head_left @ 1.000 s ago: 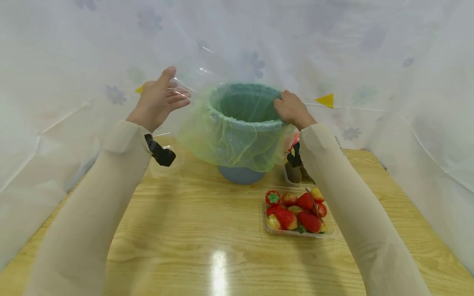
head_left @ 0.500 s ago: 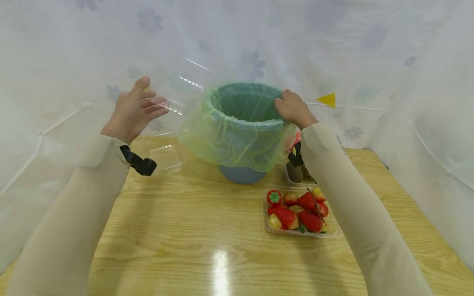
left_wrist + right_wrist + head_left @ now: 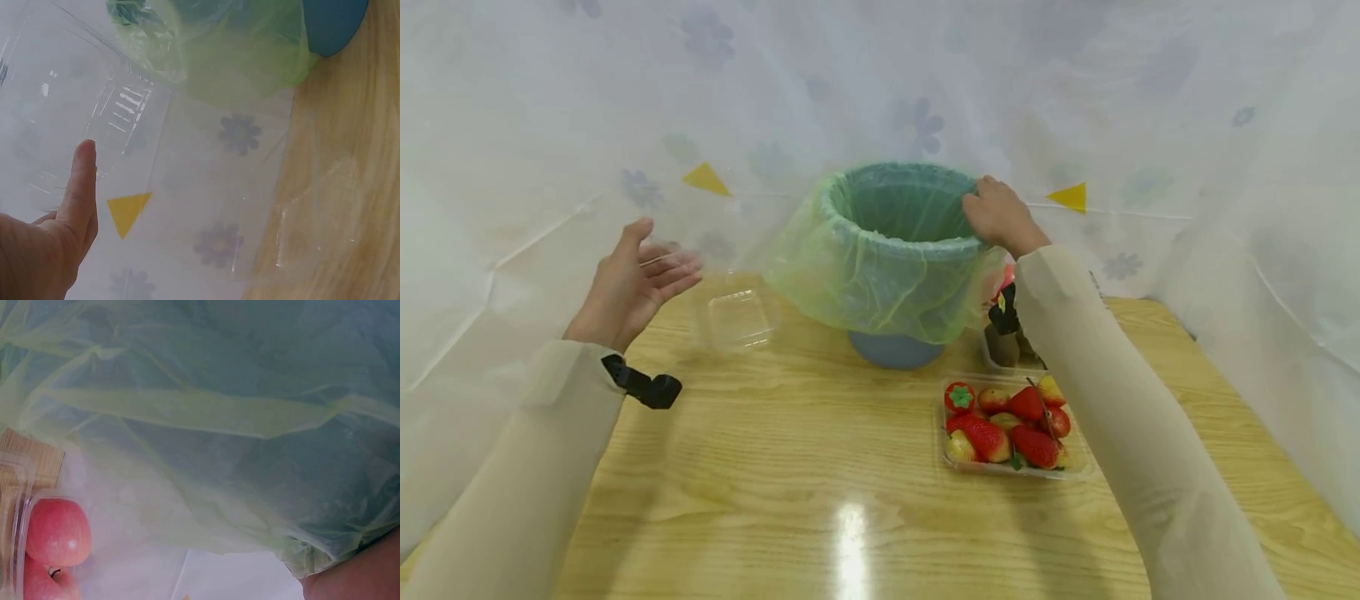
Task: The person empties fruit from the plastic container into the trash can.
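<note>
Left of the bin (image 3: pixel 895 242), the left hand (image 3: pixel 628 283) has dropped lower, fingers spread, clear container (image 3: pixel 737 317) now on the counter (image 3: pixel 775 467) beside it. Right hand (image 3: pixel 1000 215) keeps gripping the bag-lined rim; emptying looks finished.

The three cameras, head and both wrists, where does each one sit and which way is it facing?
Head: worn on the head, looking forward and down at the wooden table, the bin and the strawberry tray; both sleeves and hands show, left hand, right hand.
Left wrist: on the left wrist, facing the curtain and the bin's base; its thumb shows.
Right wrist: on the right wrist, close against the green bag; a bit of hand shows at the lower right corner.
Shared: all three see the green bag.
</note>
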